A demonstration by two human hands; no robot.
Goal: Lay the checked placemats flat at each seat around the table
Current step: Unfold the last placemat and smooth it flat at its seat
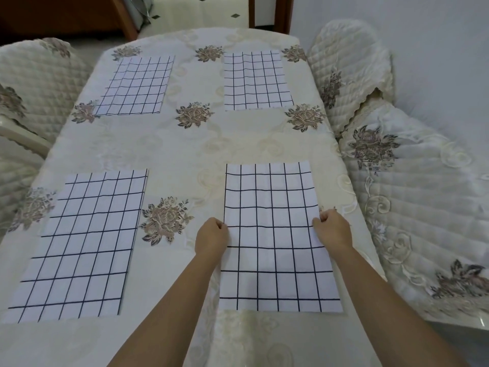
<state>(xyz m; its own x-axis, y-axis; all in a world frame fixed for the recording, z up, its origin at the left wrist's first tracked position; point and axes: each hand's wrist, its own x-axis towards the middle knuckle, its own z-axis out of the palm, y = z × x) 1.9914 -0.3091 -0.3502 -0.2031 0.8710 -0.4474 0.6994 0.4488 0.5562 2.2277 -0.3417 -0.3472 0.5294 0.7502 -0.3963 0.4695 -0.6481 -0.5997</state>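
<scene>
Four checked placemats lie on a table under a cream tablecloth (185,149) patterned with brown roses; taking the table's middle as the dial's centre and the far end as 12 o'clock, the mats sit at roughly 1, 5, 7 and 11 o'clock.

The near-right placemat (277,260), at 5 o'clock, lies flat between the two forearms; its long sides run toward 12 o'clock. The left hand (211,235) has its fingers curled at the mat's left edge, at 9 o'clock of the mat, and grips that edge; the right hand (333,229) is likewise curled and pinches the right edge, at 3 o'clock of the mat; both hands sit about halfway along the mat's length, level with each other.

The near-left placemat (82,245), at 7 o'clock, lies flat and slightly skewed, well apart from either hand; a rose motif sits between it and the held mat. The far-left placemat (135,86), at 11 o'clock, lies flat with a few shallow ripples; the far-right placemat (256,80), at 1 o'clock, lies flat near the cloth's right edge.

Quilted, cream-covered chairs stand round the table: a left chair (39,88) at 10 o'clock, a far right chair (352,72) at 2 o'clock, a near right chair (423,207) at 4 o'clock; tiled floor (211,9) shows beyond 12 o'clock.
</scene>
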